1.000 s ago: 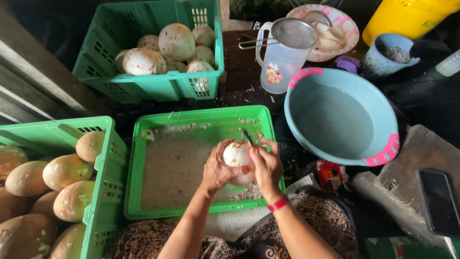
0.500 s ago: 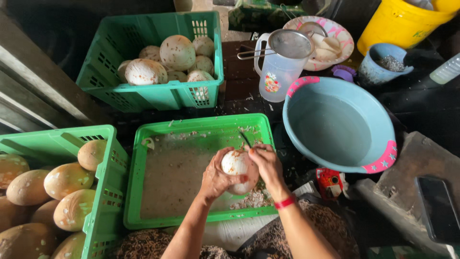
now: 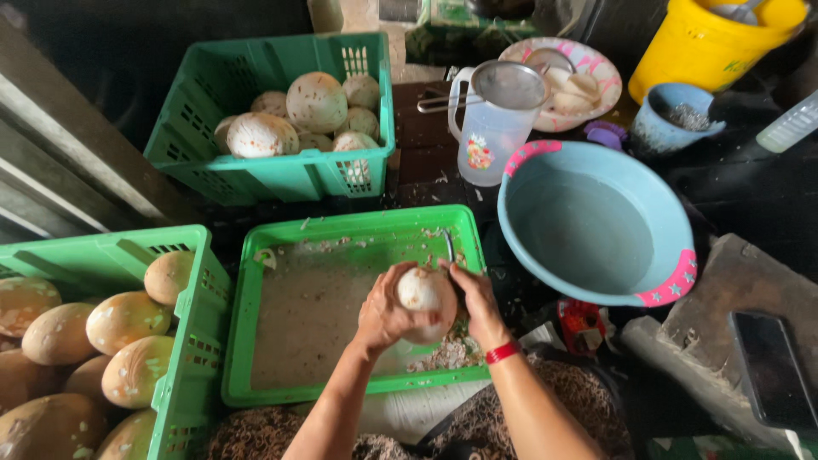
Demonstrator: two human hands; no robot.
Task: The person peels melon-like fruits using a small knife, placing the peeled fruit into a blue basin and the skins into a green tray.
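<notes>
My left hand [image 3: 385, 315] cups a pale, partly peeled coconut [image 3: 426, 292] over the shallow green tray [image 3: 281, 388]. My right hand [image 3: 475, 300], with a red band at the wrist, grips a small dark-bladed tool [image 3: 449, 245] against the coconut's right side. White shavings [image 3: 443, 351] lie in the tray under the hands. The tool's handle is hidden in my palm.
A green crate [image 3: 192, 341] of brown unpeeled coconuts stands at the left. Another green crate [image 3: 290, 175] of peeled coconuts sits behind the tray. A light blue basin [image 3: 673, 230] with water is at the right, with a strainer-topped jug [image 3: 494, 128], plate, yellow bucket [image 3: 707, 51] and phone [image 3: 771, 366] around it.
The view has shifted slightly. Both hands stay on the coconut over the tray, turning it a little while the tool works along its side.
</notes>
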